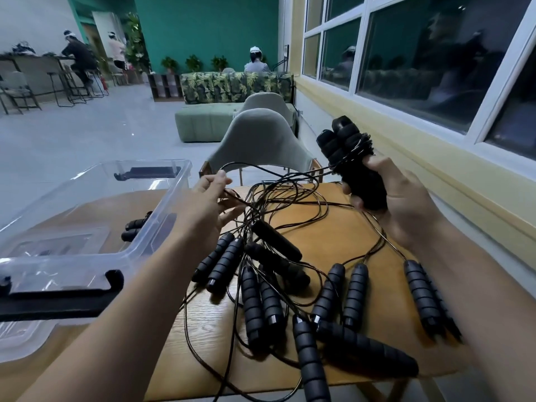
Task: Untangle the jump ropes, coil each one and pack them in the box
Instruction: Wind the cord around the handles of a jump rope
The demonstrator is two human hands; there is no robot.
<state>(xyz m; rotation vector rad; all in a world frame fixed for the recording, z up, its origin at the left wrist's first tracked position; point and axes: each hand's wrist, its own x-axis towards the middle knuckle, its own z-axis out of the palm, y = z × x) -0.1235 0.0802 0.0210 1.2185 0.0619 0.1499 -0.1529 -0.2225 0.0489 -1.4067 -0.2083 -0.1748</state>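
Several black jump ropes [275, 285] with ribbed foam handles lie tangled on the wooden table [362, 227]. My right hand [406, 204] grips a pair of handles [345, 149] held upright above the table's far right, with thin black cord wound around them. My left hand [208, 201] pinches a loop of that cord [275, 175], which stretches between the two hands. A clear plastic box [95, 216] with black latches stands at the left, and two handles [135, 229] show through its wall.
A grey chair [261, 140] stands behind the table. A window wall runs along the right. A green sofa [232, 105] and seated people are further back. The box's near latch [58, 300] overhangs by my left forearm.
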